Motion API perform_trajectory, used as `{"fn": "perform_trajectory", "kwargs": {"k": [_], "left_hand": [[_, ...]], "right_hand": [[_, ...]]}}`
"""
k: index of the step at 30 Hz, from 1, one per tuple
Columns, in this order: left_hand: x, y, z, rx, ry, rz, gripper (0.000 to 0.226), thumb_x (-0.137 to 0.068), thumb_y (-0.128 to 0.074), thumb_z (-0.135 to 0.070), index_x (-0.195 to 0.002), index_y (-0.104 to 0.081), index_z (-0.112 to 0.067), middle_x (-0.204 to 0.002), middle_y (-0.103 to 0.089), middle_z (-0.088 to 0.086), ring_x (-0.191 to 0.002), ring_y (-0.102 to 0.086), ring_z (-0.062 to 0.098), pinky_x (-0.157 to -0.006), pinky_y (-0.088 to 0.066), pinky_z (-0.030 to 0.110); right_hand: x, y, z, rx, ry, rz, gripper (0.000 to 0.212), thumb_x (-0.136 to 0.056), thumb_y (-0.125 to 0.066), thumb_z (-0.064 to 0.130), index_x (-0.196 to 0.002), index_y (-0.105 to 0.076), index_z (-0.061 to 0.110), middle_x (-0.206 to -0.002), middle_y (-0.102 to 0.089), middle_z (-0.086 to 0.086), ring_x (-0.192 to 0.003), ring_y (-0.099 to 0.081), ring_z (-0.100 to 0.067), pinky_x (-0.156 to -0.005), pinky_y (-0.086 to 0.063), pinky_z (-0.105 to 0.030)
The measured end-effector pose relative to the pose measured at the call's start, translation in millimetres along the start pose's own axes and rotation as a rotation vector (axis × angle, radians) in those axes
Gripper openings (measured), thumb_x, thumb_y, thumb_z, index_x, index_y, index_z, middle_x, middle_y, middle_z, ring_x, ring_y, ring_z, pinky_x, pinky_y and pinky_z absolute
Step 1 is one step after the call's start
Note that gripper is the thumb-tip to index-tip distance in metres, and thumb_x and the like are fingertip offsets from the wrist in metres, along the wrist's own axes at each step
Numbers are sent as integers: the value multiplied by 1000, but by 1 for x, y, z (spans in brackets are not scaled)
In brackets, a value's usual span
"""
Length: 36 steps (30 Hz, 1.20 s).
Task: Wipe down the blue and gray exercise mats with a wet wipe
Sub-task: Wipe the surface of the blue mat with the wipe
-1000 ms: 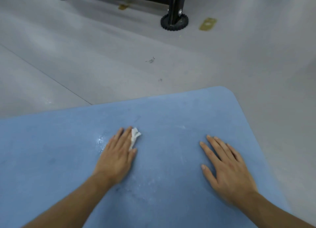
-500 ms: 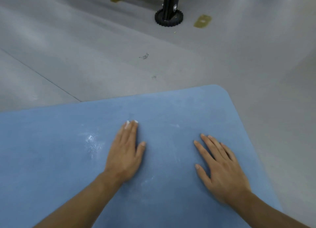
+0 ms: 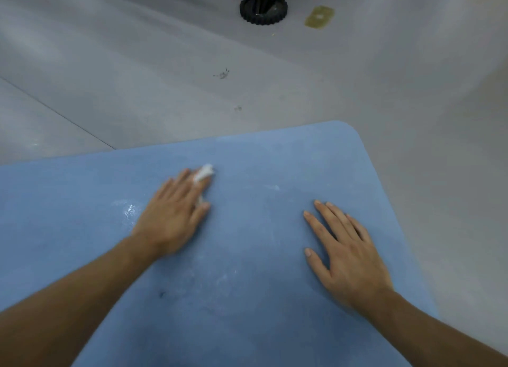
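Note:
The blue exercise mat (image 3: 261,298) fills the lower part of the view, its rounded far right corner on the grey floor. My left hand (image 3: 171,215) lies flat on the mat and presses a white wet wipe (image 3: 204,172) under its straight fingers; a crumpled end of the wipe sticks out past the fingertips. A wet shiny patch (image 3: 129,210) shows just left of that hand. My right hand (image 3: 346,251) rests flat on the mat to the right, fingers spread, holding nothing. No gray mat is in view.
Grey floor (image 3: 275,78) surrounds the mat at the far and right sides. A black round foot of a metal frame (image 3: 263,9) stands at the top centre, with a yellowish tape patch (image 3: 319,17) beside it. Small dark scuffs (image 3: 222,74) mark the floor.
My left hand has slid the wipe forward and slightly right across the mat, and the wipe's end shows past the fingertips again. My right hand has stayed flat in place.

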State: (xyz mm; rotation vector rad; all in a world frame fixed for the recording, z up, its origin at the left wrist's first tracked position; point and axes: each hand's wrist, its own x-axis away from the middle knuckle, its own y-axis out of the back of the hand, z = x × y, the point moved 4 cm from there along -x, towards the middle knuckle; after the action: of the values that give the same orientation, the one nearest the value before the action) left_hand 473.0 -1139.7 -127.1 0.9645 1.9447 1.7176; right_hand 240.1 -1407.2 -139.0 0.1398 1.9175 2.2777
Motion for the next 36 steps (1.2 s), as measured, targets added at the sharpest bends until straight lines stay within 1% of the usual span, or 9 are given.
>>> {"fn": "perform_trajectory", "kwargs": {"k": [3,5,8,15,18,20,23,28,36], "left_hand": [[-21,14,61,101,381,-78,65,-108,-29,-47,-165,-20,-15,-169,-23,16,-155,-19,37,-125,-18,51],[-26,14,79,127,479,-51,65,-109,-35,-45,-165,-17,-17,-170,-20,15,-157,-13,34,-127,-13,50],[-31,11,57,147,383,-45,70,-108,-28,-53,-166,-13,-18,-174,-10,8,-159,-6,30,-129,-7,44],[-20,-14,-84,22,-304,77,72,-104,-18,-57,-166,0,-26,-173,-2,-9,-160,4,17,-128,5,32],[-21,-22,-93,-39,-426,98,68,-107,-18,-55,-165,7,-30,-172,7,-14,-158,12,8,-128,8,31],[-32,-12,-70,-13,-360,67,67,-106,-16,-55,-165,6,-33,-172,3,-15,-159,5,10,-128,4,31],[-53,7,-10,72,-47,-12,70,-101,-12,-55,-166,-6,-28,-173,-7,-10,-160,-9,19,-129,-9,40],[-73,25,63,107,359,-31,65,-108,-21,-49,-163,-20,-15,-169,-22,16,-157,-16,33,-126,-16,54],[-92,4,-54,139,77,-27,70,-108,-27,-49,-166,0,-22,-174,0,-5,-160,3,18,-129,1,38]], "right_hand": [[-1,-2,-1,-2,-5,-4,66,-101,-40,54,-161,-34,27,-171,-21,4,-158,-17,-14,-126,-20,-42],[0,-3,-1,-1,-1,-7,66,-101,-40,53,-161,-35,27,-171,-21,4,-158,-18,-15,-126,-20,-42],[-1,-2,-2,-4,1,-14,66,-100,-41,53,-161,-36,26,-171,-22,3,-158,-20,-16,-126,-20,-42],[-1,2,1,-8,-3,-4,66,-100,-40,53,-160,-37,25,-170,-24,2,-158,-21,-17,-125,-23,-43],[-1,3,1,-12,-9,0,66,-100,-40,53,-160,-37,26,-171,-24,3,-158,-21,-16,-125,-23,-43],[-1,3,1,-8,-10,-1,66,-100,-40,53,-160,-37,26,-171,-24,3,-158,-20,-16,-125,-22,-42],[-1,2,0,-1,-9,5,66,-100,-39,54,-161,-36,27,-171,-23,3,-158,-19,-15,-126,-19,-41],[-1,2,0,-9,-3,-9,66,-100,-40,53,-160,-38,25,-170,-25,2,-158,-21,-17,-125,-22,-42],[-2,1,-1,-14,5,-15,66,-99,-43,52,-159,-39,25,-170,-25,1,-157,-22,-18,-125,-23,-43]]}}
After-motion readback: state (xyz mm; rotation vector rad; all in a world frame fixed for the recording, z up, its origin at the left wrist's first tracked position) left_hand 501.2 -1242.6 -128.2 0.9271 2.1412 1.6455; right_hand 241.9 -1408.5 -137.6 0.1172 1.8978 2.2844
